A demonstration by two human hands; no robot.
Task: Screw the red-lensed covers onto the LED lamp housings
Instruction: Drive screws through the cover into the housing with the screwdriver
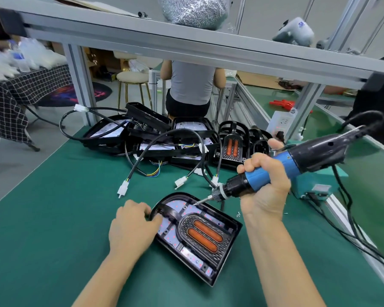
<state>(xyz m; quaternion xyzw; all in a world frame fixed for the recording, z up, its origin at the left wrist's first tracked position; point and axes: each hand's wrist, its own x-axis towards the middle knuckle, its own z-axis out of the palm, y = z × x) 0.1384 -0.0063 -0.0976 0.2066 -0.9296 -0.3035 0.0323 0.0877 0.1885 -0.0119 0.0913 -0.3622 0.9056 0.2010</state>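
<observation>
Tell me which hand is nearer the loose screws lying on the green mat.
Right. The right hand, gripping the electric screwdriver, is just above and beside the loose screws. The left hand rests on the lamp housing's far left edge.

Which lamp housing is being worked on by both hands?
The near housing, alone on the mat: left hand steadies it, screwdriver tip on it. The others lie piled behind.

housing on mat, spare housings behind, screwdriver R
</observation>
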